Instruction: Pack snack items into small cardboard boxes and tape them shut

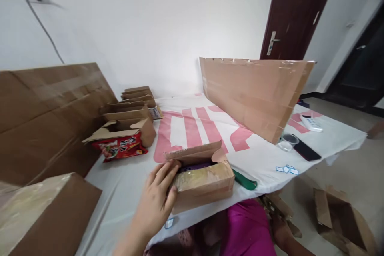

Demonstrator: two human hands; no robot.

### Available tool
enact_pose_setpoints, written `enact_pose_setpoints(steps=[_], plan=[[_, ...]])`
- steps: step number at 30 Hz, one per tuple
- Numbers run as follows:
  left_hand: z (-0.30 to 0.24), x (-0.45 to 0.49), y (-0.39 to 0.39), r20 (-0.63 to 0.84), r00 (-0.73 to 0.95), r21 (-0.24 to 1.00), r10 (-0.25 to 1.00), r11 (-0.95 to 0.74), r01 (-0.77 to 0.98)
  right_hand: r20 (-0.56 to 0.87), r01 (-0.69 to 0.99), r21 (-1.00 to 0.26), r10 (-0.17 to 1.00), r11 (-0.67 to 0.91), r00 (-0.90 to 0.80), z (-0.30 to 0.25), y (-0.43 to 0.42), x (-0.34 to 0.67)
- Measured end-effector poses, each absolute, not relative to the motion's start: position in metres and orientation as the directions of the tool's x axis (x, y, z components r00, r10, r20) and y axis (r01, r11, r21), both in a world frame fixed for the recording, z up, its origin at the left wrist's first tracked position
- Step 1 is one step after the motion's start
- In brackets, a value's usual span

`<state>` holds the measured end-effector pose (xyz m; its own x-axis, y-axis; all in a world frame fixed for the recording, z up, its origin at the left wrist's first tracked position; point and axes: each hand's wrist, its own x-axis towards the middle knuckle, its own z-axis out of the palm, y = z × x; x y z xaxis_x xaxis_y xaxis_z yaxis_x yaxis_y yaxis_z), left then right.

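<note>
A small cardboard box with shiny tape on its front lies near the front edge of the table. Its top flaps are partly open, and something dark purple shows inside. My left hand grips the box's left end, fingers over the top flap and thumb on the front face. A green-handled object lies just right of the box. Low at the right only my right forearm shows, below the table edge. Its hand is hidden among cardboard scraps.
Open cardboard boxes and a red snack packet sit at the left. A taped box is near left, and a cardboard sheet stands upright. A phone, clear cup and remote lie right. An open box is on the floor.
</note>
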<state>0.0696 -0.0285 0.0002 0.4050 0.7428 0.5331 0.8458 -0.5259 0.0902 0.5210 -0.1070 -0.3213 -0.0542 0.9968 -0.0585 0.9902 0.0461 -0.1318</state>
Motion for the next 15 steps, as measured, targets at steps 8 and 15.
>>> enact_pose_setpoints(steps=[8,15], plan=[[0.029,0.069,-0.041,0.416,0.533,0.020,0.737,-0.593,0.805,0.235,0.964,-0.265,0.971,0.018,0.047,-0.305,-0.100,0.559],[0.008,0.070,-0.088,0.670,0.560,-0.046,0.487,-0.726,0.686,0.547,0.807,-0.528,0.833,0.264,0.085,-0.151,-0.087,0.525]])
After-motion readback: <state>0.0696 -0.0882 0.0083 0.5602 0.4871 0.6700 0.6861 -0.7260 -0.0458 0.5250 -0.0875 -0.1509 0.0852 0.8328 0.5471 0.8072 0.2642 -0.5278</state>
